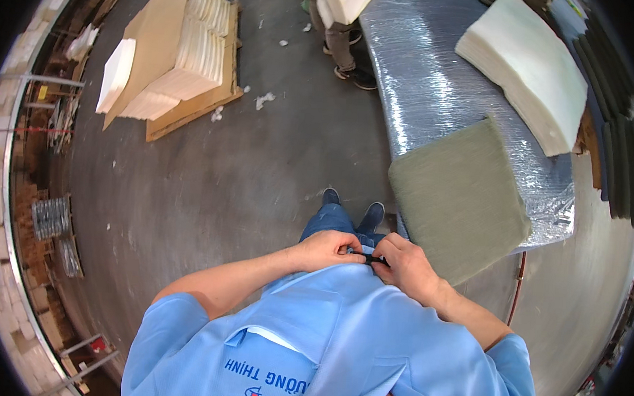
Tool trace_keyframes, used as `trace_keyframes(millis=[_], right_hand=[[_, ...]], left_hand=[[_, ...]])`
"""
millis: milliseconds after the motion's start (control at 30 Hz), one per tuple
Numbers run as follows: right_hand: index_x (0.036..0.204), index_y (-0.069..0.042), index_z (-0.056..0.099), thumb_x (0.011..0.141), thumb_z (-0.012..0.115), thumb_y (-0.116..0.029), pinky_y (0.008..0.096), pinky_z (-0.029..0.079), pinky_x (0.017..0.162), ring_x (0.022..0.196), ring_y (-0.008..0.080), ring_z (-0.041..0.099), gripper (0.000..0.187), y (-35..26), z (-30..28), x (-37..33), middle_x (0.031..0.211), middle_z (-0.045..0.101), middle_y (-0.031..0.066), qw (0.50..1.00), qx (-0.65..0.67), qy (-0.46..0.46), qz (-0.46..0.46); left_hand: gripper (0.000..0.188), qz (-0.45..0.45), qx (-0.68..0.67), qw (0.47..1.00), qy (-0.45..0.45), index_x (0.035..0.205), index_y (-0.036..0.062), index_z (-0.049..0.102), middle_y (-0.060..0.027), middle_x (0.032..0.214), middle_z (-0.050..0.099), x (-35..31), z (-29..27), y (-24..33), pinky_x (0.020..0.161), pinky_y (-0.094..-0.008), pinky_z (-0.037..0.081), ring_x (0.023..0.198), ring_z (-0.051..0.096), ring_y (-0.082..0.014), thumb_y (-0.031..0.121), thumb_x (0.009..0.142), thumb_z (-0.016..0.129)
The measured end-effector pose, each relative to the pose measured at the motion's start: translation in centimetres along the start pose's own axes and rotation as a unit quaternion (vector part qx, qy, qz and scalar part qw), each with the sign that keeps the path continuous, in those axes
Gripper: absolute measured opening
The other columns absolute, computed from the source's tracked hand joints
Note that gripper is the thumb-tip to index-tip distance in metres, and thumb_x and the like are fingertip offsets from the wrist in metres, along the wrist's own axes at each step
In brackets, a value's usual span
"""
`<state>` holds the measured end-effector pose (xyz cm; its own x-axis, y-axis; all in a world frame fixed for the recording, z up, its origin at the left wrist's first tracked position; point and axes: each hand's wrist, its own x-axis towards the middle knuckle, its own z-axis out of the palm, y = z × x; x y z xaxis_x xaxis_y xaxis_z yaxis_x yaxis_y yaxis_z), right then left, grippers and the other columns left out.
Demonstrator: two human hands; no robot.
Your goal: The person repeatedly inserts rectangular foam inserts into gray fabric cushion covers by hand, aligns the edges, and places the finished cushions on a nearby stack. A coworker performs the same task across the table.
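Both of my hands meet at my waist, by the hem of my light blue shirt (358, 295). My left hand (328, 251) is closed, its fingertips pinching one end of a small black strap-like thing (361, 258). The other end is gripped by the bent fingers of my right hand (406, 266). Most of the black thing is covered by my fingers, so I cannot make out its exact kind. Just right of my right hand lies a grey-green square cushion pad (462, 199), which no hand touches.
The pad overhangs a table (405, 65) wrapped in shiny plastic film. A stack of white sheets (528, 73) sits on it, with dark folded pads (612, 114) at right. White sheets (194, 67) fill a pallet at far left. Another person (339, 43) stands beyond, holding white material.
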<state>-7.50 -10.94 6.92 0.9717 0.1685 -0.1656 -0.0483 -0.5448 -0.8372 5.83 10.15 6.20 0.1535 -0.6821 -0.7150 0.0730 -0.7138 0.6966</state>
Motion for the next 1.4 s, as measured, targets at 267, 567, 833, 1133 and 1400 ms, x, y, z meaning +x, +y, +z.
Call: trace_keyframes(millis=[267,567,833,1133,1400], right_hand=[[0.096,-0.006,0.063,0.081,0.073,-0.013,0.0479,0.057,0.07,0.083,0.0363,0.068,0.019,2.1,1.2,-0.6,0.087,0.062,0.0151,0.998,-0.042,0.001,-0.04],[0.095,-0.001,0.066,0.086,0.065,-0.009,0.0446,0.057,0.074,0.085,0.0331,0.067,0.012,1.5,0.8,-0.3,0.09,0.063,0.0143,0.996,-0.026,0.0,-0.085],[0.095,-0.001,0.063,0.089,0.068,-0.01,0.0422,0.056,0.075,0.085,0.0314,0.068,0.012,2.4,0.6,-1.7,0.092,0.065,0.0147,0.998,0.041,0.048,-0.021],[0.11,-0.015,0.047,0.11,0.051,-0.027,0.038,0.056,0.058,0.065,0.0233,0.068,0.013,4.4,-3.8,-12.7,0.101,0.07,0.0168,0.562,0.675,0.425,0.219],[0.111,-0.01,0.056,0.098,0.071,-0.017,0.0243,0.028,0.039,0.045,0.0092,0.04,0.02,2.6,6.0,-30.5,0.075,0.063,0.0067,0.491,0.703,0.069,0.509]], left_hand=[[0.029,0.017,0.073,0.997,0.0,0.101,0.0071,0.068,0.0004,0.078,0.061,1.9,0.6,0.6,0.065,-0.0305,0.045,0.074,0.057,-0.0103,0.031,0.085,0.072],[0.02,0.014,-0.13,0.989,-0.067,0.104,0.0045,0.065,0.0023,0.086,0.062,2.1,0.3,-0.6,0.065,-0.0241,0.044,0.078,0.055,-0.0049,0.022,0.094,0.069],[0.027,0.008,-0.054,0.998,0.035,0.11,0.0024,0.067,-0.0002,0.087,0.064,0.8,1.4,2.3,0.064,-0.0241,0.043,0.077,0.055,-0.0046,0.023,0.095,0.075],[0.024,-0.184,-0.267,0.899,0.294,0.111,0.009,0.071,0.0008,0.076,0.061,-10.0,-5.3,-4.6,0.057,-0.0277,0.043,0.065,0.052,-0.0099,0.03,0.099,0.071],[0.028,-0.303,-0.244,0.889,0.239,0.118,0.0079,0.068,-0.0039,0.089,0.061,-10.9,-5.6,-12.5,0.068,-0.0307,0.044,0.078,0.054,-0.014,0.027,0.099,0.07]])
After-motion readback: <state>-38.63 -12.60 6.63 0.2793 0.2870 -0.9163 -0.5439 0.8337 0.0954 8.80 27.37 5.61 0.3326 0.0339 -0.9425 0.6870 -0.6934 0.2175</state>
